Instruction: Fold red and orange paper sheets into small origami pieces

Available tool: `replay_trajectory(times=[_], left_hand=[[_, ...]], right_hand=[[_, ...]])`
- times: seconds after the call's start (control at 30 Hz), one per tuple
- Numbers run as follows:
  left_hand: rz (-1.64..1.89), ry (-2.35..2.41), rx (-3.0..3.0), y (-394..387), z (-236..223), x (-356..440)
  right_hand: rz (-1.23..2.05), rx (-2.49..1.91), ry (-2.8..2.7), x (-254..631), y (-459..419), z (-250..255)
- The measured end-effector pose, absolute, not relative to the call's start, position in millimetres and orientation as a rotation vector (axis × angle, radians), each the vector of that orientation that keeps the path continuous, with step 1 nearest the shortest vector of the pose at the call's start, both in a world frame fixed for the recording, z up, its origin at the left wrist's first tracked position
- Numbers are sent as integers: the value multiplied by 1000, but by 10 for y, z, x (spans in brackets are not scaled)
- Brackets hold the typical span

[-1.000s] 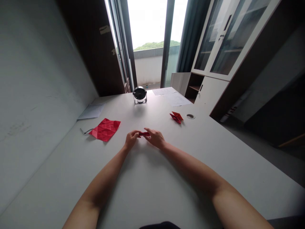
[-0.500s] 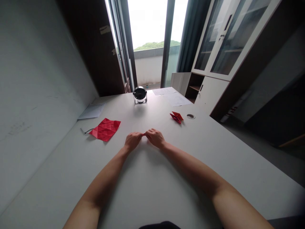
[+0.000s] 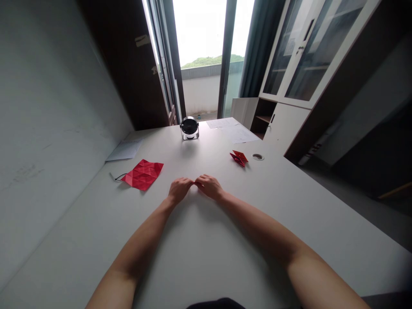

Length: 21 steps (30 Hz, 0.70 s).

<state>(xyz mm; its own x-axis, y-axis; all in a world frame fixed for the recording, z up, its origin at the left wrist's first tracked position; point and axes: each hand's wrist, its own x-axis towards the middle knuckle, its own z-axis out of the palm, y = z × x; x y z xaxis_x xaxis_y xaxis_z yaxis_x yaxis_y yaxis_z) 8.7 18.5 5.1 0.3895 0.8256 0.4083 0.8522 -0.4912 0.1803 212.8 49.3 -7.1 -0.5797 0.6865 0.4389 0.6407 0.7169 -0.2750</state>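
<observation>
Between my fingertips is a small piece of folded red paper (image 3: 194, 183), mostly covered by the hands. My left hand (image 3: 180, 189) pinches its left side, and my right hand (image 3: 208, 186) pinches its right side. Both hands are closed and close together, just over the white table. A creased red paper sheet (image 3: 143, 174) lies to the left, with a dark cord and a thin pale tag (image 3: 112, 176) at its left corner. Beyond my right hand, folded red paper pieces (image 3: 238, 158) rest on the table.
A round black device on a metal stand (image 3: 189, 128) stands toward the back of the white table (image 3: 199, 253). White papers (image 3: 236, 131) lie at the back right, and another paper (image 3: 125, 150) lies by the left wall. A round cable hole (image 3: 258, 157) is at the right.
Both hands stay in nearly the same place, still pinching the folded red paper. My right hand's fingers have shifted very slightly. The other objects have not moved on the table.
</observation>
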Motion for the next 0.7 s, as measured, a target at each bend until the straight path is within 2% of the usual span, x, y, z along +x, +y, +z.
replay_trajectory(times=[0.43,0.7], left_hand=[[-709,-1368,-2649,182,72,79],[-678,-1460,-2569,203,96,28]], right_hand=[[55,-1003,-2518,2111,488,-95],[49,-1069,-2508,2180,567,-24]])
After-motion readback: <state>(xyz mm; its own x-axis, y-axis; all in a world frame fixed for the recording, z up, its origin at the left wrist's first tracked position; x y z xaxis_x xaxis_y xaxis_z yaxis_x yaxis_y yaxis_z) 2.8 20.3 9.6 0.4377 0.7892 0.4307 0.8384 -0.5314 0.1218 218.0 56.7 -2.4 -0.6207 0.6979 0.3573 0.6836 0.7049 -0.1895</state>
